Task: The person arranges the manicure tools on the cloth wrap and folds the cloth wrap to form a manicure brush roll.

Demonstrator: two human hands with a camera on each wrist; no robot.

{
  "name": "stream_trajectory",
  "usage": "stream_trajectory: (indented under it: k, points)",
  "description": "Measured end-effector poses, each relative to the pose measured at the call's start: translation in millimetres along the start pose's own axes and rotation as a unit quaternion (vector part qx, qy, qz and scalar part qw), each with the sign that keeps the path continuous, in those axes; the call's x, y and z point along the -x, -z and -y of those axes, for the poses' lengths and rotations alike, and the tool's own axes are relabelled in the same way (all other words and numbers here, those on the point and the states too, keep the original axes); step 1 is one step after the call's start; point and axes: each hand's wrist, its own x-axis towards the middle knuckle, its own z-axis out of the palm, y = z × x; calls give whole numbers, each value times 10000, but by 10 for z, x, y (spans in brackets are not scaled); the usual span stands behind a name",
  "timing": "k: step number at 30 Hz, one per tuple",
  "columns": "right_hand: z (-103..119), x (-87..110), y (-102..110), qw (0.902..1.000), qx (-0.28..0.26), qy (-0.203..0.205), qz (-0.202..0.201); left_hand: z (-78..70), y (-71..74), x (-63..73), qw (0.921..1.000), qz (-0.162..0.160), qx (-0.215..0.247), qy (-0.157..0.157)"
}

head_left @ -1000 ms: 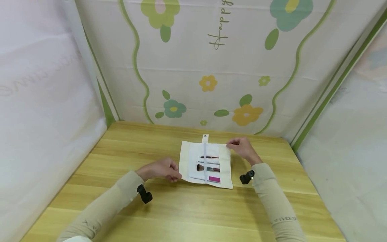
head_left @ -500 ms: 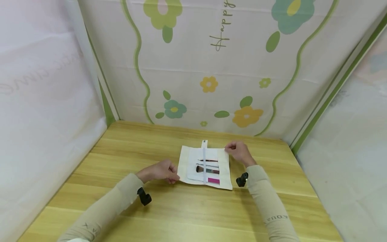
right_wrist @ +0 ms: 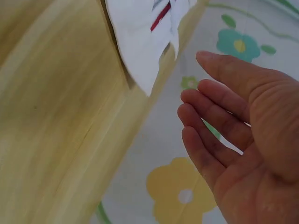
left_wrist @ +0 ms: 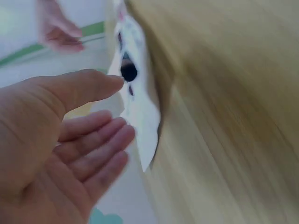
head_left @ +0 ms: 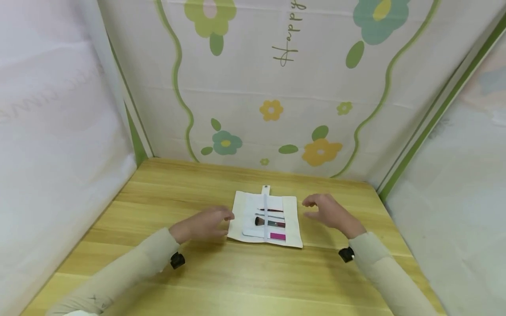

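A cream fabric brush roll (head_left: pixel 292 219) lies unfolded on the wooden table, its snap tab (head_left: pixel 266 189) pointing to the back wall. Behind its white elastic band are a fluffy makeup brush (head_left: pixel 260 221), two thin tools, one with a red handle (head_left: pixel 274 210), and an item with a magenta end (head_left: pixel 277 236). My left hand (head_left: pixel 205 224) is at the roll's left edge, thumb and fingers apart and holding nothing in the left wrist view. To the right of the roll, my right hand (right_wrist: pixel 238 126) is off the cloth, its fingers loosely extended.
The wooden table (head_left: pixel 253 281) reaches to a white back curtain (head_left: pixel 237 87) printed with flowers. White fabric walls (head_left: pixel 59 131) enclose the left and right sides. A small black camera (head_left: pixel 177 260) sits on the left wrist, another (head_left: pixel 346 254) on the right.
Both hands have let go of the roll's edges. The right hand has moved away to the right, and the left hand's fingers have spread. The roll stays lying flat.
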Motion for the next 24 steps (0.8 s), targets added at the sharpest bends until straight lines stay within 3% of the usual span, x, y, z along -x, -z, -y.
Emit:
stream_trajectory:
  k: [3, 7, 11, 17, 24]
  points:
    - [134, 147, -14, 9991, 212, 356, 85, -32, -41, 16, 9952, -178, -767, -586]
    - [246, 296, -150, 9950, 515, 856, 64, -31, -131, 16, 9891, -294, -1071, -968]
    - [272, 427, -360, 9916, 687, 1093, -19, -13, -212, 10, 9887, -202, -1178, -906]
    - [223, 538, -590, 9852, 986, 1365, -311, -8, -270, 6, 9926, -176, -942, -751]
    - [198, 550, -644, 9892, 1016, 1044, -156, -6, -272, 14, 9940, -211, -809, -698]
